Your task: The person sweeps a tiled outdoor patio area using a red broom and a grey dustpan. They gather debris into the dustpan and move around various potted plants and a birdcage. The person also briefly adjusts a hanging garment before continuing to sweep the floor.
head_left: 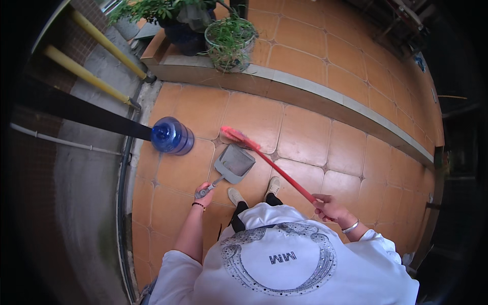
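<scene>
My left hand [204,193] grips the handle of a grey plastic dustpan [233,163], whose pan lies at the tiled floor with a few small bits in it. The red stick of a broom [288,178] is held in my right hand [328,207]. Its pinkish-red head [239,137] is at the floor just beyond the dustpan's far edge; whether the two touch, I cannot tell. A blue water-cooler bottle [172,135] stands on the tiles to the left of the dustpan.
A raised tiled step [267,82] crosses beyond the broom, with a potted grassy plant [231,44] and a leafy plant [160,11] on it. Yellow poles [91,78], a dark post [87,110] and pipes line the left side. Dark furniture [400,23] stands at upper right.
</scene>
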The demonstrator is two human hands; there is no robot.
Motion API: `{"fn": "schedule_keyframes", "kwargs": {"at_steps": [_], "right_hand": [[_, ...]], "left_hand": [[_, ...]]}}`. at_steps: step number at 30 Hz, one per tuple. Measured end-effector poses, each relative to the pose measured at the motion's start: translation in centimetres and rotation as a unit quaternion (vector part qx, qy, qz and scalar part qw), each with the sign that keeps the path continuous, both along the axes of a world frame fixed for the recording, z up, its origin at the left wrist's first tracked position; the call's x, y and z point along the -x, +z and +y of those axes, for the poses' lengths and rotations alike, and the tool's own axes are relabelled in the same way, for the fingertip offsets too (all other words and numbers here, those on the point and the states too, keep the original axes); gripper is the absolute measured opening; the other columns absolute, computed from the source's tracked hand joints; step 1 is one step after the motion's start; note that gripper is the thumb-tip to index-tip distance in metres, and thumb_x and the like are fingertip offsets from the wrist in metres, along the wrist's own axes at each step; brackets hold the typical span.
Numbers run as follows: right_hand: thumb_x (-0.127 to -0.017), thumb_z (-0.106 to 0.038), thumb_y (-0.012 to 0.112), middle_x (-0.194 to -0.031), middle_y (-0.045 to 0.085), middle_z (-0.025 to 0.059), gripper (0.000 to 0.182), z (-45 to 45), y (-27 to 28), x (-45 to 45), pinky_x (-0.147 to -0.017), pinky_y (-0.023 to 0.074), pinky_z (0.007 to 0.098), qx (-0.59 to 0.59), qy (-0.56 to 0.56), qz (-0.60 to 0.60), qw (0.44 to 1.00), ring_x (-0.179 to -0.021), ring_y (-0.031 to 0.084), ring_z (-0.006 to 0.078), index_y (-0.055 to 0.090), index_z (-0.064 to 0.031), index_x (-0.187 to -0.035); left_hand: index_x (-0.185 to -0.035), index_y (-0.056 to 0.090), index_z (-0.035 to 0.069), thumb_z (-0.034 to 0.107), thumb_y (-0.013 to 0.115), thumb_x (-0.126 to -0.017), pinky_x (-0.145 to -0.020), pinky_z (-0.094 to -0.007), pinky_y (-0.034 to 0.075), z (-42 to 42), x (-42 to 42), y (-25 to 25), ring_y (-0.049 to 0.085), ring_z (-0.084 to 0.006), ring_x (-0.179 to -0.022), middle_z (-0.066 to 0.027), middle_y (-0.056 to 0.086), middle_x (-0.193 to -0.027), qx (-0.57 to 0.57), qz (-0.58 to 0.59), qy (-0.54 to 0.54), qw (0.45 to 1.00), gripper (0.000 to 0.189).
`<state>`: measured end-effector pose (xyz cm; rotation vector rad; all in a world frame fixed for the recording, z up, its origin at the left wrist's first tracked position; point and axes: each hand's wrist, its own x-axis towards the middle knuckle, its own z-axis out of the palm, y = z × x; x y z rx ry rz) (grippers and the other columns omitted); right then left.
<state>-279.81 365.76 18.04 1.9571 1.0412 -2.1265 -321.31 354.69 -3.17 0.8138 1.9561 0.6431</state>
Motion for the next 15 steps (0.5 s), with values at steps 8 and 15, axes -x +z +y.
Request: {"fn": "schedule_keyframes", "kwargs": {"at_steps": [8, 15], "right_hand": [[-0.085, -0.014, 0.042, -0.056, 0.048, 0.0068, 0.033, 8.1, -9.2, 11.1, -0.033, 0.0386, 0.0286, -0.178, 0.143, -0.077, 0.971, -0.037, 0.047, 0.0152, 0.043, 0.0055, -0.112], [-0.086, -0.015, 0.040, -0.052, 0.050, 0.0083, 0.024, 3.7, -11.7, 17.2, -0.032, 0.0378, 0.0293, -0.165, 0.338, -0.096, 0.921, -0.037, 0.051, 0.0177, 0.047, 0.0027, -0.100]], "left_hand": [[-0.087, 0.055, 0.007, 0.007, 0.058, -0.077, -0.059, -0.0222, 0.044, -12.9, 3.7, 3.4, 0.052, -0.0083, -0.067, 0.0004, 0.055, -0.072, -0.051, -0.189, 0.283, 0.939, 0.010], [-0.088, 0.054, 0.005, 0.004, 0.056, -0.078, -0.060, -0.0245, 0.046, -22.1, 4.8, 2.2, 0.055, -0.0109, -0.068, -0.0018, 0.057, -0.074, -0.067, -0.183, 0.428, 0.883, 0.010]]}}
